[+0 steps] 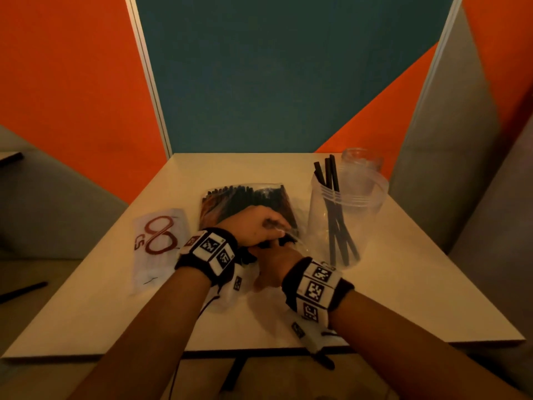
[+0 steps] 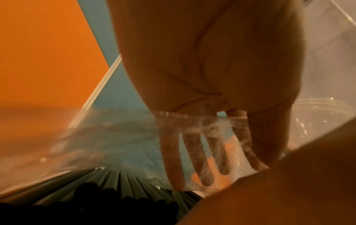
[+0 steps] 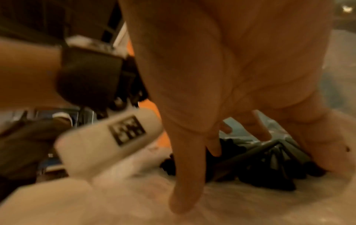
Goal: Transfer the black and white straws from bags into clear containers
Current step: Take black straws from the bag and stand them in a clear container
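A clear bag of black straws lies mid-table with its open end toward me. My left hand pinches the bag's upper film, fingers behind the plastic and thumb in front, and holds the mouth open. My right hand reaches into that mouth. Its fingers touch the black straw ends and its thumb is spread apart, pressing on the plastic. No straw is plainly held. A tall clear container to the right holds three black straws. A bag of white straws with a red logo lies at the left.
A second clear jar stands behind the tall container, near the table's far right corner. Orange and teal partition walls close off the back. The table's near edge runs under my forearms. A dark stick lies off the table at the left.
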